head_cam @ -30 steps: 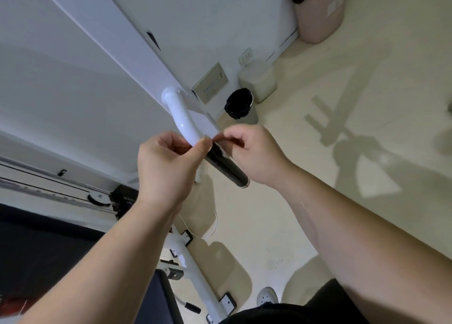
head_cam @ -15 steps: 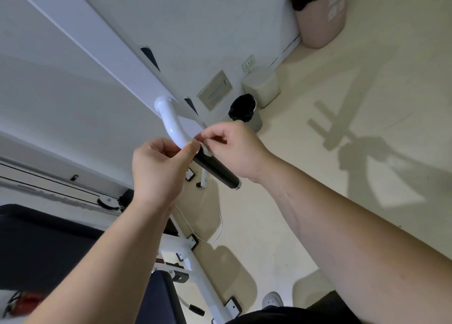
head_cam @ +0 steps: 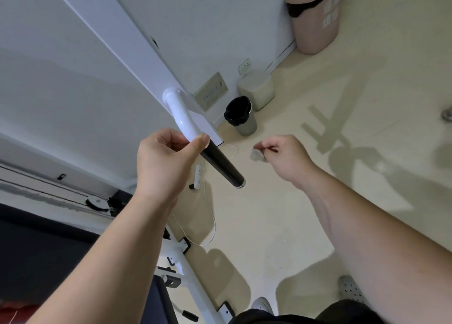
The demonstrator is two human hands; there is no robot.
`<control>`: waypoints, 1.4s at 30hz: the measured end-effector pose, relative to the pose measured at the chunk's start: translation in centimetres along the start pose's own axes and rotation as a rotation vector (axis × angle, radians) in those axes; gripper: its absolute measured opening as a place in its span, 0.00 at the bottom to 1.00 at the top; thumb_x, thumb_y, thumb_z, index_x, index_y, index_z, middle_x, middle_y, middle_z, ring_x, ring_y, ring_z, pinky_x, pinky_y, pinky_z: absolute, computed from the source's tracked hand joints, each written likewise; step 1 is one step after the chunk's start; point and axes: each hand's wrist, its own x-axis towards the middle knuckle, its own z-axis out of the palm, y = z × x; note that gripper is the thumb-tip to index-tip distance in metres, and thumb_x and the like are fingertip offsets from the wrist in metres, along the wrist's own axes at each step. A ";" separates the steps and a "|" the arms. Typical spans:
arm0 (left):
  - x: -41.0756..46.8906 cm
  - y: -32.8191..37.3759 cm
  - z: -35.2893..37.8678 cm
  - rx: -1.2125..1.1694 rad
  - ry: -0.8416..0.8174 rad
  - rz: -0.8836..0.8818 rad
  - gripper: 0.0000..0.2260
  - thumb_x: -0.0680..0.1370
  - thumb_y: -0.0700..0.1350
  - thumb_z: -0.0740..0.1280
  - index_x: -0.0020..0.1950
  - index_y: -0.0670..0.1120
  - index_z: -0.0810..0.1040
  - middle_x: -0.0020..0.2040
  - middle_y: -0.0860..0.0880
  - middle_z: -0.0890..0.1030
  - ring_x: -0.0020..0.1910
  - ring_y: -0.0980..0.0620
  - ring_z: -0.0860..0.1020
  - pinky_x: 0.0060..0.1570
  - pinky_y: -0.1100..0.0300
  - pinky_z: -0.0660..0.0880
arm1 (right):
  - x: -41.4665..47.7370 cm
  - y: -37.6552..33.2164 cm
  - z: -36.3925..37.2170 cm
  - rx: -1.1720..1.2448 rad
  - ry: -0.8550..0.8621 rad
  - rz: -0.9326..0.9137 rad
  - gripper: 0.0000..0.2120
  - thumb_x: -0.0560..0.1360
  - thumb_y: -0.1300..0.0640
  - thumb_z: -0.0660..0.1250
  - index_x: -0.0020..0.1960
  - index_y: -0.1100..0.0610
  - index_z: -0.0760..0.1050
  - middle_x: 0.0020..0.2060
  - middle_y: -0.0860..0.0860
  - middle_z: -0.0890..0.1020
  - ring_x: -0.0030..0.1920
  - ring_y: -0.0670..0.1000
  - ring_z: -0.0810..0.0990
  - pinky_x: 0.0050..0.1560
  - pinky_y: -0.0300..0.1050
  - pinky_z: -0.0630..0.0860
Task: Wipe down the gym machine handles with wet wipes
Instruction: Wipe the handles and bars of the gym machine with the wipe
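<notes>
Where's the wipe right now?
Head view, right of centre: the wipe is pinched in the right hand, clear of the handle's black grip.

The handle (head_cam: 220,162), a curved white tube ending in a black sleeve, slants down to the right from the machine beam (head_cam: 127,45), the left grip (head_cam: 163,162) closed around its white part, while the small crumpled grey wipe (head_cam: 256,155) is pinched in the right grip (head_cam: 286,155), apart from it.
</notes>
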 end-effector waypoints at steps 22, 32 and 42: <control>4.7 -4.9 -1.3 -0.363 -0.520 0.251 0.03 0.75 0.50 0.74 0.45 0.53 0.83 0.35 0.57 0.79 0.32 0.54 0.70 0.37 0.59 0.71 | -12.3 -3.1 7.6 0.060 0.565 0.142 0.06 0.75 0.54 0.74 0.40 0.48 0.85 0.37 0.41 0.86 0.40 0.39 0.83 0.46 0.35 0.74; 3.9 -5.2 -0.4 -0.354 -0.465 0.290 0.02 0.77 0.52 0.71 0.46 0.56 0.80 0.46 0.58 0.83 0.42 0.44 0.80 0.49 0.44 0.80 | -7.4 -4.1 8.3 0.180 0.503 -0.003 0.11 0.76 0.67 0.66 0.45 0.54 0.84 0.37 0.50 0.84 0.38 0.48 0.79 0.44 0.36 0.72; 1.9 -6.2 1.4 -0.534 -0.280 0.334 0.04 0.81 0.42 0.68 0.50 0.50 0.81 0.34 0.60 0.80 0.31 0.59 0.76 0.32 0.69 0.71 | -4.4 -3.3 3.7 0.208 0.284 -0.298 0.10 0.77 0.66 0.69 0.53 0.55 0.85 0.45 0.46 0.88 0.47 0.41 0.85 0.50 0.33 0.78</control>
